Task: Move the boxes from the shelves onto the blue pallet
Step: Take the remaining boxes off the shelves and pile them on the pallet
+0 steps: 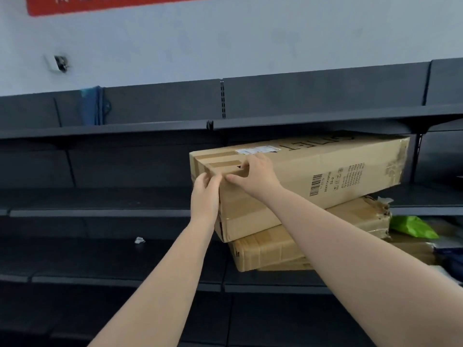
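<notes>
Boxes of brown cardboard sit stacked on the dark grey metal shelves (100,212), right of centre. The upper long brown cardboard box (313,181) lies on its side, its left end swung forward over the shelf edge and its right end further back under the shelf above. Its top carries a white shipping label (255,150) and strips of brown tape; its front face shows a black barcode and small printed lines. Under it lies a second flat brown cardboard box (300,241), also jutting over the shelf edge, with a torn, crumpled right corner.

Both hands are at the upper box's near left corner. The left hand (206,190) reaches up from below, its grip clamped on the corner with the thumb on the top edge and the fingers (200,177) round the end face. The right hand (253,175) lies over the top edge just beside it, fingers curled onto the box's top and thumb pressed against the front face, so its grip is likewise closed on the box. The two hands nearly touch.

Right of the lower box lies a bright green plastic bag (413,226). A small crumpled white scrap (139,240) rests on the shelf to the left. A blue cloth (94,106) hangs at the back of the top shelf, against the pale wall with a red banner (112,3).
</notes>
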